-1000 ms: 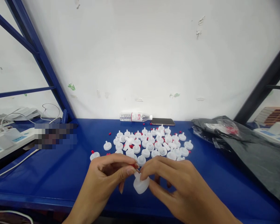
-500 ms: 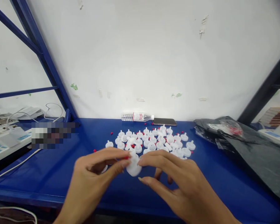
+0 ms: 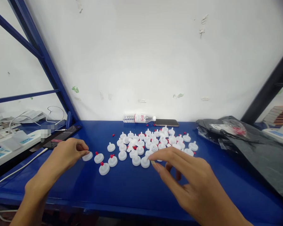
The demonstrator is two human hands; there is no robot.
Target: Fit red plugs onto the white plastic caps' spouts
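Pinched in the fingers of my left hand point(image 3: 72, 152) is the red tip of a white plastic funnel-shaped cap point(image 3: 87, 156), low over the left side of the table. My right hand point(image 3: 184, 175) has thumb and forefinger slightly apart, close beside the narrow spout of another white cap point(image 3: 145, 162); whether they touch it is unclear. Between the hands, a white cap with a red tip point(image 3: 104, 169) stands on the table among similar red-tipped ones. A loose pile of white caps point(image 3: 153, 147) with small red pieces point(image 3: 135, 147) lies beyond.
A clear plastic bottle point(image 3: 139, 118) and a dark phone point(image 3: 167, 122) lie against the wall. Another phone point(image 3: 63, 136) lies left, near a power strip point(image 3: 21, 144) with cables. A black plastic bag point(image 3: 250, 153) covers the right side of the blue table point(image 3: 132, 194).
My left hand has moved left with the red-tipped white cap, which both hands were near in front of me before. The right hand has shifted slightly right, beside another cap.
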